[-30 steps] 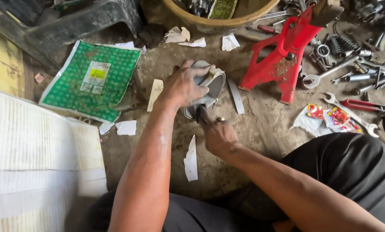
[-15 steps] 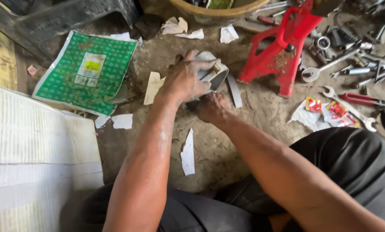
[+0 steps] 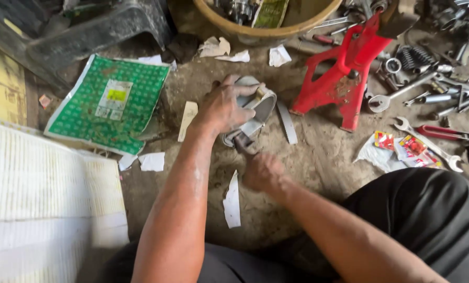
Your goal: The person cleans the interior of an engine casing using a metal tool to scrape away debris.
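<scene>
Left hand (image 3: pixel 225 107) clamps the curved metal part (image 3: pixel 259 107) against the floor (image 3: pixel 318 152); right hand (image 3: pixel 260 170), gripping a dark tool (image 3: pixel 242 141), should work steadily along its near edge.

Dirt floor (image 3: pixel 318 152) carries wrenches (image 3: pixel 428 141), paper scraps (image 3: pixel 232 202).

A red jack stand (image 3: pixel 344 78) stands far right, with wrenches (image 3: pixel 428 141) scattered beyond it. A green printed packet (image 3: pixel 108 105) lies far left; torn paper scraps (image 3: pixel 232 202) dot the dirt floor (image 3: pixel 318 152).
</scene>
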